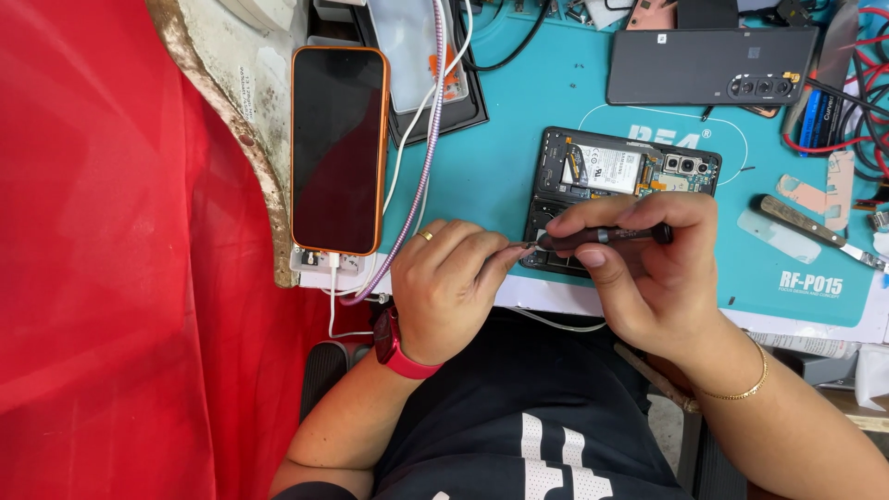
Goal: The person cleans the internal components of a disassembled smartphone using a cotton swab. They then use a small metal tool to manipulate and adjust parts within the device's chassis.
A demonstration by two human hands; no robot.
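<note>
Red cloth point(102, 259) fills the 9 o'clock side. Teal mat point(500, 157) covers the bench from centre to 3 o'clock.

Orange-cased phone point(338, 148), screen dark, stands at 11 o'clock on a white block, cable plugged into its lower end.

Dark back cover point(708, 63) lies at 1 o'clock, camera cut-outs toward 3 o'clock.

Opened phone point(625, 181) sits at centre, just past your hands; battery and camera modules exposed, its near end hidden under your fingers.

Your left hand point(449, 282) is curled, fingertips pinched at the near edge of the opened phone; whether it grips a small part, cannot tell. Ring and red watch on this side.

Your right hand point(644, 268) is closed around a dark screwdriver point(602, 236) held level, tip pointing to 9 o'clock, meeting your left fingertips.

Flat scraper point(815, 230) lies at 3 o'clock, well apart.

Risks, judged:
- Tip slips off a screw head: scratched board or stabbed left fingertip, since fingers sit right at the tip.
- Tip strays toward the battery: puncture.
- Loose screw rolls off the near bench edge into your lap.
</note>
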